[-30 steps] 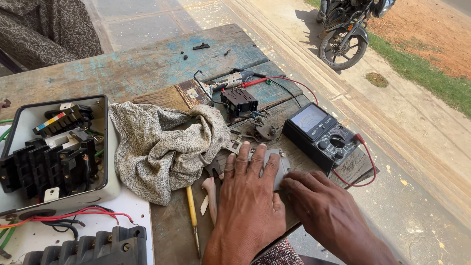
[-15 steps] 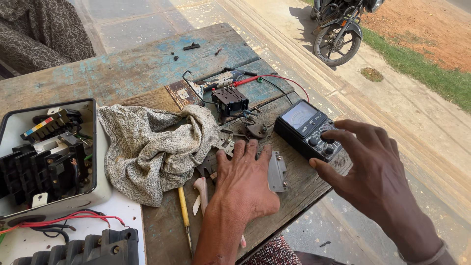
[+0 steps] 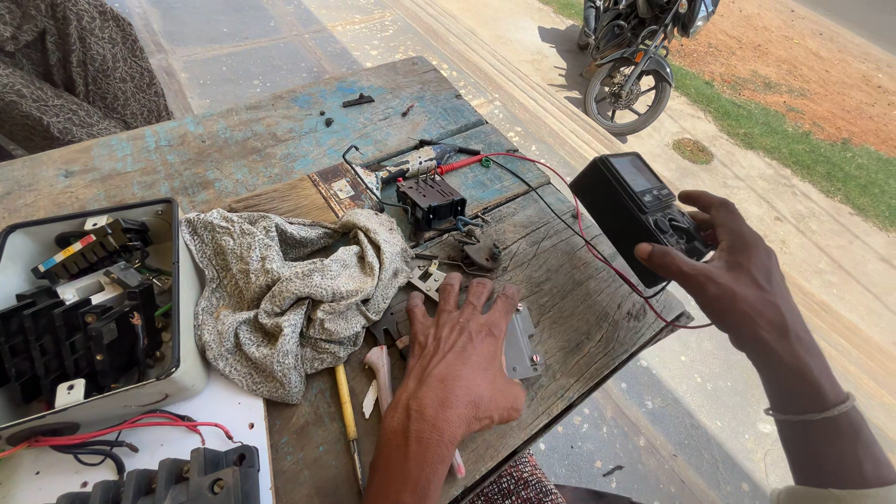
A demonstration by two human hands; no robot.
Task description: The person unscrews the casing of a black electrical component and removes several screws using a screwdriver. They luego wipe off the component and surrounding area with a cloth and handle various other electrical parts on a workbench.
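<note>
Seen from the head camera, the left hand [image 3: 462,359] is lying flat, grip released, pressing a grey metal plate [image 3: 523,341] on the weathered wooden desk [image 3: 579,299], while the right hand [image 3: 737,271] is grasping a black box-shaped multimeter [image 3: 635,210], lifted at the desk's edge, red lead [image 3: 597,252] trailing.

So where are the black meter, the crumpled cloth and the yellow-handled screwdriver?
Black meter [image 3: 627,207]: head view, on its dark casing below the screen, held by the right hand [image 3: 737,275].
Crumpled cloth [image 3: 280,289]: head view, middle of its folds.
Yellow-handled screwdriver [image 3: 344,401]: head view, on the yellow handle.
</note>
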